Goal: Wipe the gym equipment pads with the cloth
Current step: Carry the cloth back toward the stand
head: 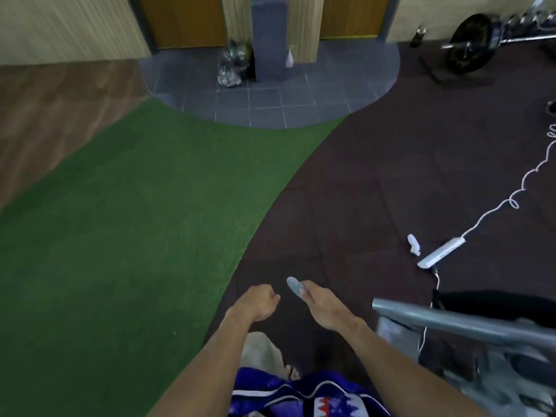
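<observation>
My right hand (pixel 316 299) is held out low over the dark rubber floor, closed around a small grey-blue cloth (pixel 294 286) whose end sticks out past my fingers. My left hand (pixel 261 299) hangs beside it, a short gap to the left, with its fingers curled in and nothing in them. A black pad (pixel 496 305) of a gym machine shows at the right edge, behind a grey metal bar (pixel 451 320). Both hands are left of that machine and apart from it.
A white power strip (pixel 440 253) with a curly white cord (pixel 523 182) lies on the rubber floor at right, a small white object (pixel 413 243) beside it. Green turf (pixel 135 221) spreads to the left. Far ahead stand a grey pillar (pixel 267 37) on grey tiles and an exercise bike (pixel 472 46).
</observation>
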Demonstrator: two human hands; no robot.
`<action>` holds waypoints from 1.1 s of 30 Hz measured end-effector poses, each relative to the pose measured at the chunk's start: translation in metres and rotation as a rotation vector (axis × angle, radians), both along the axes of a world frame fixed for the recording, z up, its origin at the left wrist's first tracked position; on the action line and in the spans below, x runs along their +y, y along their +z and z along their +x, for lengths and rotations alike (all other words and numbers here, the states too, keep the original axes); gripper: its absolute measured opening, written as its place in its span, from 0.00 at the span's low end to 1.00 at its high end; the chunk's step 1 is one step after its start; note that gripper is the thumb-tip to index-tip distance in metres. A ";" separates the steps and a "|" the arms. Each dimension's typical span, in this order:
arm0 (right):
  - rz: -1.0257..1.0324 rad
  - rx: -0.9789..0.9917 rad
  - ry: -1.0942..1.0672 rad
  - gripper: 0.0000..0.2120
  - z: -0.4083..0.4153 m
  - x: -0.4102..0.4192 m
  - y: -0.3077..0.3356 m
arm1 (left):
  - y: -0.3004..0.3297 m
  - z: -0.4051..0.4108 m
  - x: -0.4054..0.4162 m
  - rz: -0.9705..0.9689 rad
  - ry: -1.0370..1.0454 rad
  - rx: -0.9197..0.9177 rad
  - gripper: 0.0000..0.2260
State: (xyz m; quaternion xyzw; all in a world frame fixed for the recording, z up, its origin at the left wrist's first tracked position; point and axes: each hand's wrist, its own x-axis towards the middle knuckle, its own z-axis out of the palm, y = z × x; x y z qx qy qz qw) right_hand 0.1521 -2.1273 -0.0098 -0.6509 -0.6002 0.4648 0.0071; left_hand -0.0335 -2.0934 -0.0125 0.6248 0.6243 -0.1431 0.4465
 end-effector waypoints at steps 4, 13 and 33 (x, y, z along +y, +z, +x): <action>0.017 0.024 0.013 0.21 0.016 0.113 -0.008 | -0.009 0.017 0.115 -0.013 -0.017 -0.005 0.15; 0.023 0.016 -0.025 0.20 0.052 0.398 -0.006 | -0.016 0.058 0.411 -0.018 -0.068 0.009 0.17; 0.009 0.074 0.130 0.23 0.119 1.038 -0.007 | -0.015 0.120 1.023 -0.028 0.020 0.010 0.17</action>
